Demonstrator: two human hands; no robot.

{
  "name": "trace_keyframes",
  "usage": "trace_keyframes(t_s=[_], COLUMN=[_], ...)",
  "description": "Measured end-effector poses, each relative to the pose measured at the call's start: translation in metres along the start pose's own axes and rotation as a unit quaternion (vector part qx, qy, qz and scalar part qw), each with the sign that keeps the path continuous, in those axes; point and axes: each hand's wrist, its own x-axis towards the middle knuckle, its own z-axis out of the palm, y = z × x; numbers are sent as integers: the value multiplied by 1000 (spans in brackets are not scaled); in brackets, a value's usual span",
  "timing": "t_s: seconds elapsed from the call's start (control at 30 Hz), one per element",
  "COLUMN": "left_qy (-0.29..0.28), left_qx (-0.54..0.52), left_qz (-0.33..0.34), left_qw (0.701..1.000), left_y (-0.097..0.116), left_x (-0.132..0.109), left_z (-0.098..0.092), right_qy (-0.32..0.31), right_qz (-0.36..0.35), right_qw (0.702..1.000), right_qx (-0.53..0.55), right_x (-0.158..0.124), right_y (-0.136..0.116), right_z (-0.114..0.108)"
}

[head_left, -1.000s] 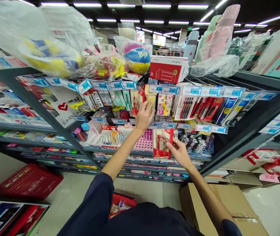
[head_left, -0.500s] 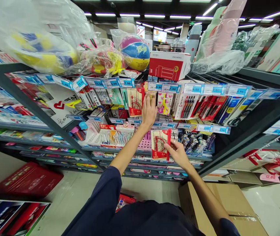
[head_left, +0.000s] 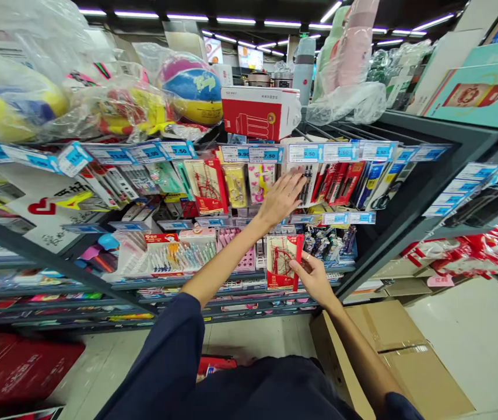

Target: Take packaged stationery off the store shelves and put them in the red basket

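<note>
Since the earlier frames the left hand (head_left: 281,198) has slid to the right along the hanging row, away from the yellow pack (head_left: 235,184) and over to the pen packs (head_left: 319,178). The right hand (head_left: 314,280) has hardly shifted, and the whole view has swung a little to the right.

Head view: the left hand is flat and open, fingers spread, and has hold of nothing. Its fingertips lie at the left edge of the pen packs, just under the price tags (head_left: 305,153); whether they touch the card I cannot tell. The right hand pinches the red pack (head_left: 280,262) by its right edge, thumb in front and fingers behind. The pack stands upright in front of the lower shelf (head_left: 227,280), just below the left wrist. A carton (head_left: 389,344) sits on the floor below the right forearm.

Risks, as I judge them:
- The red pack is gripped at one edge only. A loosened pinch, or a bump from the left arm above it, could let it swing or drop toward the floor.
- The spread left fingers are close among tightly hung packs. A sideways sweep could push a neighbour off its hook or knock a price tag askew.
</note>
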Motion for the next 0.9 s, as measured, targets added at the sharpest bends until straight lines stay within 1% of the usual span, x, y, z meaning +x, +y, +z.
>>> trace_keyframes(t_s=[0.03,0.1,0.2,0.33,0.67,0.77,0.9], left_qy=[-14,-28,-42,-47,-60,-50,-21], left_qx=[6,21,37,48,46,26,8], left_qz=[15,22,9,1,-5,-11,-28], left_qw=[1000,999,998,998,997,998,999], left_y=[4,7,6,3,-6,-5,0], left_x=[10,26,36,38,41,42,46], left_z=[3,9,19,28,30,30,27], right_qy=[8,19,30,35,14,16,19], right_qz=[5,14,20,23,41,46,43], right_qw=[1000,1000,999,999,998,998,998], right_qx=[6,15,25,20,44,49,32], right_x=[-4,-11,-17,-19,-17,-17,-20], right_y=[1,1,1,2,7,10,9], right_z=[-6,-17,-31,-42,-50,-52,-55])
